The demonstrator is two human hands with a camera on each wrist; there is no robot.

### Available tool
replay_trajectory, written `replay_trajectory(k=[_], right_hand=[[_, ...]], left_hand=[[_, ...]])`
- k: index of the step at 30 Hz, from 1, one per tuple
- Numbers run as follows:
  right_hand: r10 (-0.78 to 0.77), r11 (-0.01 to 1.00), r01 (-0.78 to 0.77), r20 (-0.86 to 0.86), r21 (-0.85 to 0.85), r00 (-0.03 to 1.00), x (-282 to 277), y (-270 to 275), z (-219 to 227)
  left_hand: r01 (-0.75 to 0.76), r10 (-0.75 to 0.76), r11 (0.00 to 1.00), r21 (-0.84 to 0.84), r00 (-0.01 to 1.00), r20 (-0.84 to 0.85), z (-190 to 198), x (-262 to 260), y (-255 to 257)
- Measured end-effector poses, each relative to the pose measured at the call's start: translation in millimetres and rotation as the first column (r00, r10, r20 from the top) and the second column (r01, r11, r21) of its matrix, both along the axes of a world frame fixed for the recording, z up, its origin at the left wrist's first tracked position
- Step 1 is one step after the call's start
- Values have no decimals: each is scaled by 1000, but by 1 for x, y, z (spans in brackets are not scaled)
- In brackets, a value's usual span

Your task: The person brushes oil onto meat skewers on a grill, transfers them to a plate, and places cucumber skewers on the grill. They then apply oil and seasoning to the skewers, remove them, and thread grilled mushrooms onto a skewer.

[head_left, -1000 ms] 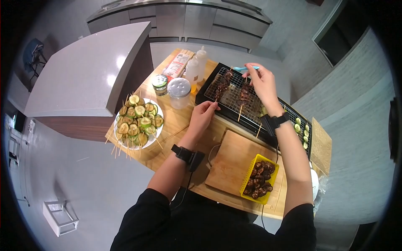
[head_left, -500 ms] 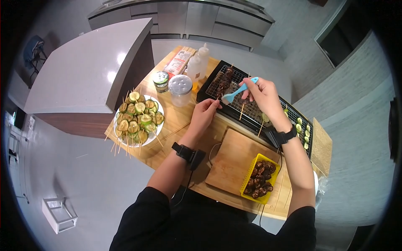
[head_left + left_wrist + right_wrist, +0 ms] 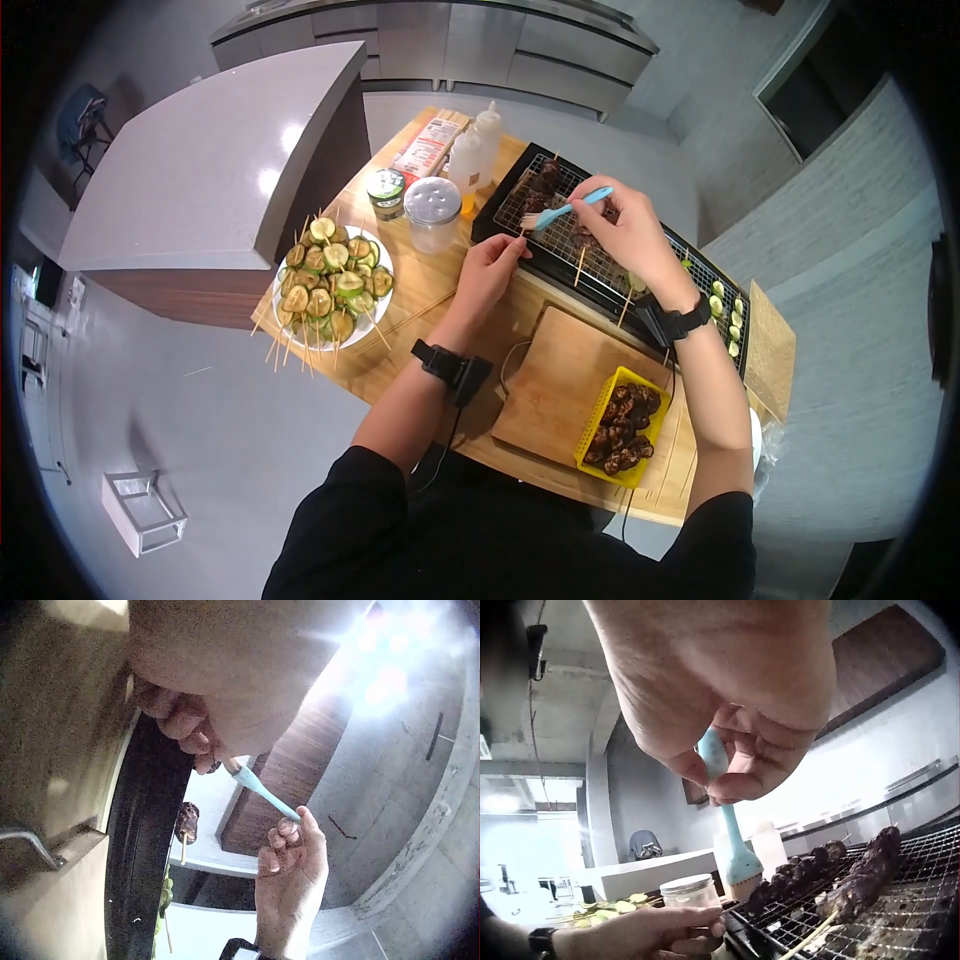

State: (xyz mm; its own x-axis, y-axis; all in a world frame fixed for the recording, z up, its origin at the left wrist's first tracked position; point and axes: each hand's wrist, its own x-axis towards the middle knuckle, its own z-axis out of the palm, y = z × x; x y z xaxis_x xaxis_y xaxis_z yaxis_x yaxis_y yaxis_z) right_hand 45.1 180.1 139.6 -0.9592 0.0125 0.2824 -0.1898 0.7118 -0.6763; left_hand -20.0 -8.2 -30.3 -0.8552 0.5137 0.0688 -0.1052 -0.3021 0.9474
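Dark brown meat skewer with a wooden stick (image 3: 543, 180) lies on the left end of the black rectangular grill with wire mesh (image 3: 487, 222). Far left: round white plate (image 3: 388, 308) piled with sliced green zucchini skewers (image 3: 335, 275). Next, small green-labelled glass jar (image 3: 386, 195), then red-and-white printed packet (image 3: 428, 150), clear jar with perforated silver lid (image 3: 433, 215) and two translucent plastic squeeze bottles (image 3: 467, 168), (image 3: 488, 135) close together. Left hand (image 3: 485, 272): thumb and forefinger pinch the stick's bare end at the grill's near edge. Light blue brush with pale bristles (image 3: 568, 209) slants over the grill, bristles by the near end of the meat; contact unclear. Brown wooden cutting board (image 3: 540, 390) sits in front, yellow plastic basket (image 3: 592, 420) of dark browned chunks (image 3: 625, 430) at its right side. Second dark meat skewer (image 3: 866, 877) is beside the first. Right hand (image 3: 632, 238): thumb and fingers pinch the brush handle, fingers bent. Green-edged zucchini pieces (image 3: 735, 320) lie at the grill's right end.
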Motion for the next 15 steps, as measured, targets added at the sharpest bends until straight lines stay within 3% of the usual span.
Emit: replay_trajectory(k=[2,8,11,15], right_hand=[[-21,997,31,-121,78,992,-3,3,0],[113,991,-118,-83,-59,990,-2,2,0],[17,992,-18,9,122,1000,3,0,13],[-34,993,44,-89,110,995,0,4,16]], left_hand=[[-7,7,1000,5,1000,-6,-2,-2,0],[3,-4,1000,18,1000,30,-2,0,1],[-16,16,1000,16,999,29,0,1,2],[-7,7,1000,6,1000,22,3,1,0]])
